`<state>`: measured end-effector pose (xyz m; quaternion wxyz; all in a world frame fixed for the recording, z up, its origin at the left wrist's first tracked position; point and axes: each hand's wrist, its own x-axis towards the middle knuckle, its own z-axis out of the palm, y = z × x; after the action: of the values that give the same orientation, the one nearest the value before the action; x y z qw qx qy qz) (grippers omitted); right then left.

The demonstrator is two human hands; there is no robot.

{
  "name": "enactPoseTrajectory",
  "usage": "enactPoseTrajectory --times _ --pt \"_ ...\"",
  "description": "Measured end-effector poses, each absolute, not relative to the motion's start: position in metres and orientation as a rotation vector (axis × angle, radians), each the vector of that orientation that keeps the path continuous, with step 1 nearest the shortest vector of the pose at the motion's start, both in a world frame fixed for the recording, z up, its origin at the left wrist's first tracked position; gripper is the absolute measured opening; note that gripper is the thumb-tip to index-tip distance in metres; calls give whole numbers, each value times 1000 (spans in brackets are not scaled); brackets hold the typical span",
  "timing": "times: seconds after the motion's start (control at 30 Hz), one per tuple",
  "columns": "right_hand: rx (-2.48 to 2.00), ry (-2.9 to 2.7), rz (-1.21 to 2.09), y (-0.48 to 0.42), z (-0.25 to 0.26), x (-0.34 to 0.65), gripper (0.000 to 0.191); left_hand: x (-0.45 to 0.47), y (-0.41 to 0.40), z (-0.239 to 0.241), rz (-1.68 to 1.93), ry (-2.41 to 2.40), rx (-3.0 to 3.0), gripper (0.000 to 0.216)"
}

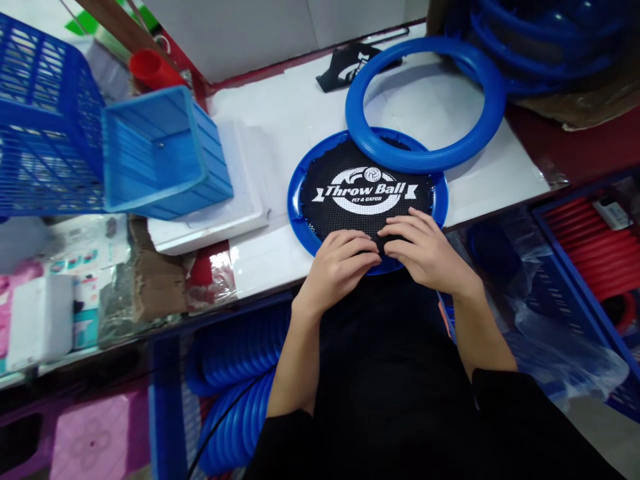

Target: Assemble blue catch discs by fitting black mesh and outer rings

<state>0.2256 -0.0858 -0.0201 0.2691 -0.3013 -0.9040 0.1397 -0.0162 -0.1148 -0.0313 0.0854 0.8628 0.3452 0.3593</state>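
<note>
A round disc of black mesh [320, 175] printed "Throw Ball" lies on the white worktop inside a blue plastic ring [297, 210]. At its near edge my left hand [340, 267] has its fingers bent and pressed together over the mesh and rim; the thumb tip is hard to make out. Beside it, my right hand [425, 253] rests with fingers spread on the mesh, its thumb hidden below. The hands almost meet. A second, bare blue ring [353, 110] overlaps the far right of the disc. Behind that ring lies a loose black printed mesh piece [333, 75].
To the left, a light blue bin [165, 160] sits on a white box [210, 230], beside a blue basket [45, 120]. Blue rings [540, 47] fill the back right. Below the worktop are blue rings [235, 420], red rings [595, 247] in a crate and a pink stool [95, 433].
</note>
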Motion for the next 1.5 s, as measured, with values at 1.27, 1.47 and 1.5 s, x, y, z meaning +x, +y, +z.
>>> enactPoseTrajectory --times 1.27,1.47,1.5 --pt "-773 -2410 351 -85 -26 226 19 -20 -115 -26 973 1015 2557 12" --pt "-809 -2436 406 -85 -20 226 21 -17 -115 -26 981 1084 2557 11" --pt "-810 -2432 410 -86 -19 227 20 -17 -115 -25 999 1087 2556 10"
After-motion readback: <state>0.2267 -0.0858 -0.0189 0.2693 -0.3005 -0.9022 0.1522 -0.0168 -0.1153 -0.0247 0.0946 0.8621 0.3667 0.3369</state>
